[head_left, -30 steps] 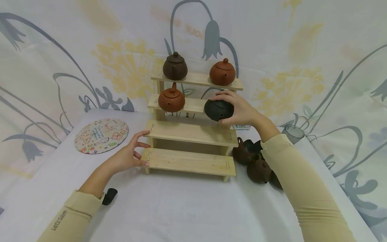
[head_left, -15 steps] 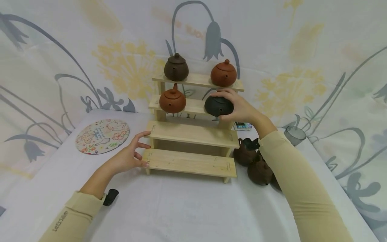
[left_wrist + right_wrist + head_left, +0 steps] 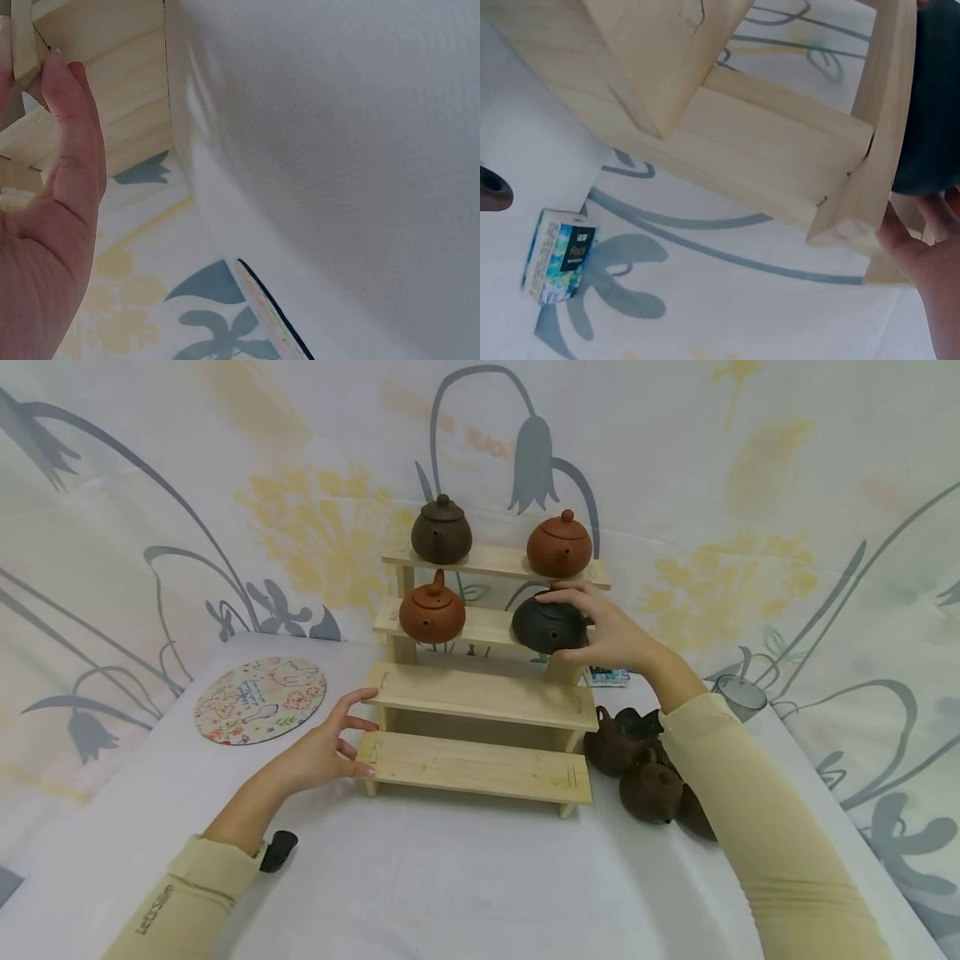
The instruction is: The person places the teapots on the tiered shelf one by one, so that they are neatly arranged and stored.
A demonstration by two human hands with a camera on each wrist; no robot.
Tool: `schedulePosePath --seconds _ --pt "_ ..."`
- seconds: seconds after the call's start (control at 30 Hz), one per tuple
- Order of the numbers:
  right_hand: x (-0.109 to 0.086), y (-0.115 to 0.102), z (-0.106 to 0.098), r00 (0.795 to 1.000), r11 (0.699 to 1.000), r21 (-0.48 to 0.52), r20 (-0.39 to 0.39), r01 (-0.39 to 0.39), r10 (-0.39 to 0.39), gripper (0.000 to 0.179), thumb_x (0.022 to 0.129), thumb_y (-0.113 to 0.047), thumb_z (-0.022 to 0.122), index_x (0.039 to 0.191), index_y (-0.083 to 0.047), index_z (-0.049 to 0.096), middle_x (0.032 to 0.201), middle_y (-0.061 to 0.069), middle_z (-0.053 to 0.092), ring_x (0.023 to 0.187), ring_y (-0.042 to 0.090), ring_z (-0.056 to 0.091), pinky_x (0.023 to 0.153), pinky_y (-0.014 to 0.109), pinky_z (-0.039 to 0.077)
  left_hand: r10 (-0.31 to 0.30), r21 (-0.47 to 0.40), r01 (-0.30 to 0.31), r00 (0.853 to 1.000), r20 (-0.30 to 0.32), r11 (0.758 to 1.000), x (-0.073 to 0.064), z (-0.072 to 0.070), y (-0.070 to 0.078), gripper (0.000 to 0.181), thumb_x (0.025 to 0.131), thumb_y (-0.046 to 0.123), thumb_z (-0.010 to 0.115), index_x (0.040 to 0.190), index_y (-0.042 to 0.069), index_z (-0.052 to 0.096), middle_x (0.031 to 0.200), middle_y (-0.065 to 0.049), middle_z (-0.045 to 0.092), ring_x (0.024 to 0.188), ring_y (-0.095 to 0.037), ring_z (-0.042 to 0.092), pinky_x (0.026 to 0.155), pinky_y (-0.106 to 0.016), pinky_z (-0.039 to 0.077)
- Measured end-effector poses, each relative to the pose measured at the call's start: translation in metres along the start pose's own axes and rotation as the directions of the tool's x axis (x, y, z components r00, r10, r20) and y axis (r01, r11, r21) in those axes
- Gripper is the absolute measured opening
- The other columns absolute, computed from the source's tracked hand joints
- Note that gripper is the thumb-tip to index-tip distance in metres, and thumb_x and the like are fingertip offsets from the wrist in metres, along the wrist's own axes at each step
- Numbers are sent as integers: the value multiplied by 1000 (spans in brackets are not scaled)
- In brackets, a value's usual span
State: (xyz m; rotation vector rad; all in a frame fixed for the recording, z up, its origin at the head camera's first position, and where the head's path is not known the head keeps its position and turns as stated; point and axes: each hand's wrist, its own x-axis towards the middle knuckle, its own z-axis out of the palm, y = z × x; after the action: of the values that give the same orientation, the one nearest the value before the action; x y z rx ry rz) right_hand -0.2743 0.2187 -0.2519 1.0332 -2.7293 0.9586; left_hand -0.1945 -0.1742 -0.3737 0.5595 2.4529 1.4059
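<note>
**Black teapot held at second shelf of stepped wooden rack**

The black teapot [image 3: 547,625] was gripped by the right hand [image 3: 611,631], fingers curled over its top and thumb tucked beneath. It was held at the right end of the second shelf from the top, touching or just above the board; which could not be told. In the right wrist view only a dark edge of the pot [image 3: 930,112] was seen against the shelf end. The top-and-bottom grip was probably used so the round body would not roll.

The wooden rack [image 3: 480,693] was steadied by the left hand [image 3: 322,752] at its left end. The fingers were loosely spread and lightly bent, with nothing enclosed; fingertips were rested on the lowest step and the one above. This was likely done to stop the light rack sliding on the white cloth [image 3: 450,877].

An orange teapot [image 3: 431,610] was seen at the left of the same shelf, a brown teapot [image 3: 441,532] and a second orange teapot [image 3: 558,544] on the top shelf. The pots were spaced one per side, spouts forward. The two lowest steps were left bare. A cluster of dark teapots [image 3: 637,760] was kept beside the rack's right foot, within the right arm's reach. A round patterned mat [image 3: 260,698] lay left of the rack
</note>
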Motion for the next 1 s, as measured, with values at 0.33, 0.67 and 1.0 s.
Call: schedulePosePath --seconds 0.33,0.67,1.0 --pt "-35 7 -11 996 997 9 -40 79 -79 66 73 1 75 132 -4 47 140 17 31 127 34 30 87 55 38 -2 -1 2 1000 2 1000 1 1 0 106 71 -1 78 146 28 9 129 -25 46 75 -23 55 64 -37 45" --pt "-78 17 -10 993 994 -68 -69 91 -96 64 71 3 77 128 -3 50 137 13 39 121 22 38 87 29 39 -17 16 17 1000 1 1000 1 1 -3 105 71 0 79 145 28 11 129 -23 46 76 -24 55 65 -36 46" --pt "-119 25 -3 992 995 -47 -95 84 -88 62 69 7 76 125 -1 52 135 9 41 122 6 35 88 22 38 -27 7 27 1000 7 1000 1 1 0 105 71 -1 78 146 27 9 130 -25 44 76 -25 54 64 -37 45"
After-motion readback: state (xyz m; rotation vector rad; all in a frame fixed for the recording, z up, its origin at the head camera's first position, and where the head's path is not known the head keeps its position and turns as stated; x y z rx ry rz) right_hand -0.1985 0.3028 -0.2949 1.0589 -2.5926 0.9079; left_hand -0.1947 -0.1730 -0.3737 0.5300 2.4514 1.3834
